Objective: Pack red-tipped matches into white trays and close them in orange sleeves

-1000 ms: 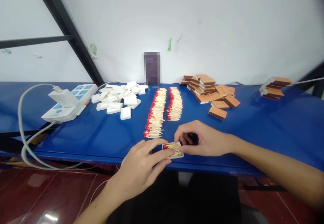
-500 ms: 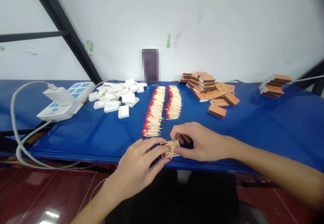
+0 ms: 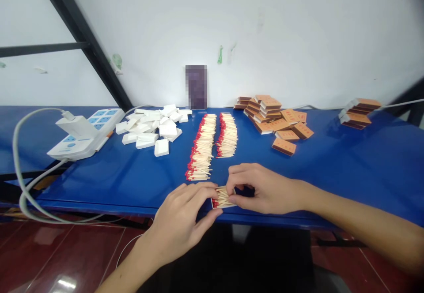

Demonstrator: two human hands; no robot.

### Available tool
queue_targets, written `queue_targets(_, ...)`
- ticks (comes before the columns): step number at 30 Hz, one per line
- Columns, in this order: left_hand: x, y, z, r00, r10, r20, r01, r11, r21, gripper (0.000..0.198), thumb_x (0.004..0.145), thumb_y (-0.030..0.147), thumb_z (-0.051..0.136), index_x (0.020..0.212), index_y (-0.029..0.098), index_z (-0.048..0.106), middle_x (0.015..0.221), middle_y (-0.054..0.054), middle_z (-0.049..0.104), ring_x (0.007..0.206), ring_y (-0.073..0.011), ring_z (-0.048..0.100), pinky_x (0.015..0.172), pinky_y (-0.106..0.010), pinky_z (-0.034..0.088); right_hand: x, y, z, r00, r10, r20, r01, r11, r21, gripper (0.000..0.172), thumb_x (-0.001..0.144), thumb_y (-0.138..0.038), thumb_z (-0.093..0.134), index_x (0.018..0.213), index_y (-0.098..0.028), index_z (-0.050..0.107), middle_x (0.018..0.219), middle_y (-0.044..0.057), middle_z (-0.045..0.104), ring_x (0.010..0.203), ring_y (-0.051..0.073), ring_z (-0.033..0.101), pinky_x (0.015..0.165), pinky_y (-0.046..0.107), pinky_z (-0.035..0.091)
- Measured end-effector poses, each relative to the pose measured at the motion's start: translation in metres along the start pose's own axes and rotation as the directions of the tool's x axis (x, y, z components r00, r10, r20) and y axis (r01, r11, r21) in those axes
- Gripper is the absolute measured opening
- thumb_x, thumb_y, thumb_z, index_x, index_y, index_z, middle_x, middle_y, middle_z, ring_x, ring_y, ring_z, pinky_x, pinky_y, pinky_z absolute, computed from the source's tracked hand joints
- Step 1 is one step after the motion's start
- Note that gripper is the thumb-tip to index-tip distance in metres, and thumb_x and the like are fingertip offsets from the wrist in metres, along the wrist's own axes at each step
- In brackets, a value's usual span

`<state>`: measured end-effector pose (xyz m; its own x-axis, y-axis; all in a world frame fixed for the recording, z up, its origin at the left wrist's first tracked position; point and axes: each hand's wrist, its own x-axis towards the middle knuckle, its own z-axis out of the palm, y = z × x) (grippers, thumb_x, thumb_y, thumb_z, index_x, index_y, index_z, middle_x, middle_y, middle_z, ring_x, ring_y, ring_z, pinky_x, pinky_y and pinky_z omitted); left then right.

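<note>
A small white matchbox tray (image 3: 212, 203) filled with red-tipped matches (image 3: 222, 196) rests at the table's front edge. My left hand (image 3: 185, 215) grips its left end, with fingers along the far side and thumb at the near side. At the tray's right end, my right hand (image 3: 256, 189) has thumb and index finger closed on the pale ends of the matches. Its other fingers are curled. Just beyond the tray lie a long row of matches (image 3: 202, 147) and a shorter row of matches (image 3: 227, 135), red heads to the left.
White empty trays (image 3: 149, 125) are heaped at back left, near a white power strip (image 3: 89, 136) with looping cables. Orange-brown matchbox sleeves (image 3: 270, 112) are piled right of centre. A stack of matchboxes (image 3: 359, 113) stands far right. A pixelated dark rectangle (image 3: 197, 87) leans against the wall.
The matches in the tray lie flatter and straighter now, and none hangs over the near edge. My left fingers have drawn slightly back; my right fingertips have shifted on the matches.
</note>
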<state>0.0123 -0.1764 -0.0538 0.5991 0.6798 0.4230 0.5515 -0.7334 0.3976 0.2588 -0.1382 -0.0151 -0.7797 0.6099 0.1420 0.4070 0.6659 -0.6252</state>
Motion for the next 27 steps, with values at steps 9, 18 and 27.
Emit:
queue_targets(9, 0.0013, -0.0005, -0.0005, 1.000, -0.007, -0.009, 0.006, 1.000, -0.009, 0.011, 0.097, 0.029, 0.062, 0.107, 0.024, 0.060, 0.118, -0.002, 0.071, 0.104, -0.0186, 0.069, 0.090, -0.033, 0.050, 0.0014, -0.0034, 0.0015, 0.999, 0.020, -0.040, -0.020, 1.000, 0.009, 0.005, 0.087, -0.017, 0.065, 0.083, -0.017, 0.066, 0.073, -0.004, 0.055, 0.066, 0.008, 0.051, 0.061, 0.021, 0.038)
queue_targets(18, 0.0016, 0.0015, -0.0022, 0.998, 0.061, 0.001, -0.061, 0.997, 0.052, 0.020, 0.101, 0.028, 0.054, 0.120, 0.029, 0.060, 0.123, 0.000, 0.069, 0.107, -0.0185, 0.068, 0.089, -0.033, 0.050, 0.0026, -0.0009, 0.0018, 0.999, 0.026, -0.037, -0.025, 1.000, 0.018, 0.019, 0.093, -0.028, 0.064, 0.079, -0.016, 0.065, 0.072, -0.003, 0.056, 0.064, 0.008, 0.049, 0.061, 0.022, 0.037)
queue_targets(27, -0.0001, -0.0005, -0.0007, 0.998, 0.066, 0.015, -0.067, 0.995, 0.073, 0.016, 0.101, 0.027, 0.055, 0.115, 0.026, 0.062, 0.125, -0.001, 0.068, 0.105, -0.0193, 0.067, 0.089, -0.035, 0.048, 0.0006, -0.0029, -0.0006, 0.998, -0.061, -0.021, 0.061, 0.997, 0.041, 0.012, 0.095, -0.022, 0.060, 0.091, -0.017, 0.069, 0.077, -0.001, 0.060, 0.072, 0.010, 0.054, 0.068, 0.023, 0.040)
